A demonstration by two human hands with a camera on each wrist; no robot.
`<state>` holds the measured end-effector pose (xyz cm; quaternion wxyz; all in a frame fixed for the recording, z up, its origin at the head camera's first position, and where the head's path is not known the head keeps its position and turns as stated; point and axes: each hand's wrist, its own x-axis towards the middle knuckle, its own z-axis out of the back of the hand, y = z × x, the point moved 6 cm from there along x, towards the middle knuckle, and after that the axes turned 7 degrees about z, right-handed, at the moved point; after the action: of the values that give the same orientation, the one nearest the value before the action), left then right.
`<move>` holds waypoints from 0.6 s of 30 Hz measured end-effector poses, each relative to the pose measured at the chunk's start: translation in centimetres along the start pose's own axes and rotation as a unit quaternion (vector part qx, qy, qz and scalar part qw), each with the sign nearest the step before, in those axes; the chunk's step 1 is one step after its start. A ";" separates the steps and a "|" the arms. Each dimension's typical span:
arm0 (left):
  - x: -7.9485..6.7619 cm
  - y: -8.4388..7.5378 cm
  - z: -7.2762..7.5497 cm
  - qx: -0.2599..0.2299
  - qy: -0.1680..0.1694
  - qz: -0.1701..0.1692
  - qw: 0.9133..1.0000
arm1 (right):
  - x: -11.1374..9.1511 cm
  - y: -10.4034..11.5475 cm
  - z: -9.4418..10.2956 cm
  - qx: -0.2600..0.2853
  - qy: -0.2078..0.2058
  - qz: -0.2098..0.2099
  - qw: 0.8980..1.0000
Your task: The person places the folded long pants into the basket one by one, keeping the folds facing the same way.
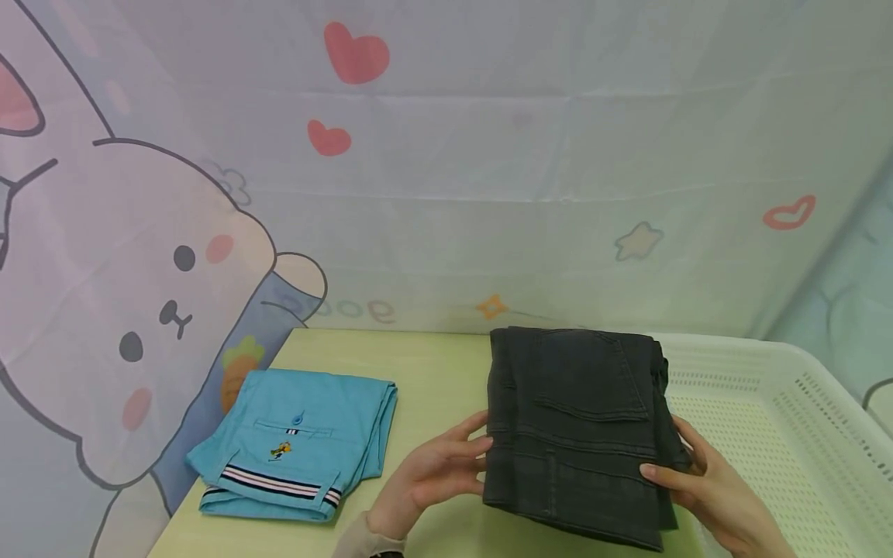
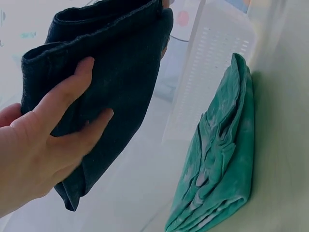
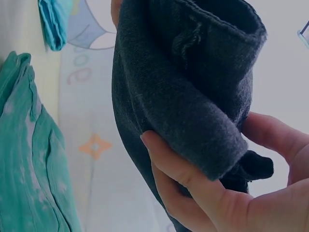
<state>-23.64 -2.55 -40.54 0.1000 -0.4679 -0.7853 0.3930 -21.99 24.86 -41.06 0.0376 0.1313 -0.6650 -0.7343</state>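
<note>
A folded pair of dark grey jeans (image 1: 579, 418) is held between both hands just above the pale green table (image 1: 432, 372). My left hand (image 1: 446, 461) grips its left edge, thumb on top and fingers beneath. My right hand (image 1: 680, 474) grips the right edge the same way. The left wrist view shows the left hand (image 2: 48, 140) clasped on the jeans (image 2: 116, 58). In the right wrist view, the right hand (image 3: 207, 193) curls round the thick folded edge of the jeans (image 3: 183, 82).
Folded light blue shorts (image 1: 296, 442) with a striped hem lie on the table's left side, also visible as teal cloth (image 2: 227, 159). A white perforated basket (image 1: 781, 411) stands at the right. A cartoon rabbit backdrop (image 1: 139, 294) hangs behind the table.
</note>
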 end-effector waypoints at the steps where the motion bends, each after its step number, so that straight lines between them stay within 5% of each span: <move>1: 0.1 0.1 0.0 0.002 -0.004 0.001 1.000 | 0.0 -0.1 0.1 -0.002 -0.001 -0.001 1.000; 18: 1.5 1.4 -0.8 -0.016 -0.002 -0.002 1.000 | -0.6 -0.2 1.7 0.062 0.033 0.034 0.997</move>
<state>-23.16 -0.60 -41.31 0.0914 -0.4668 -0.7928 0.3810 -21.76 26.64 -41.03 0.0761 0.1349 -0.7115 -0.6854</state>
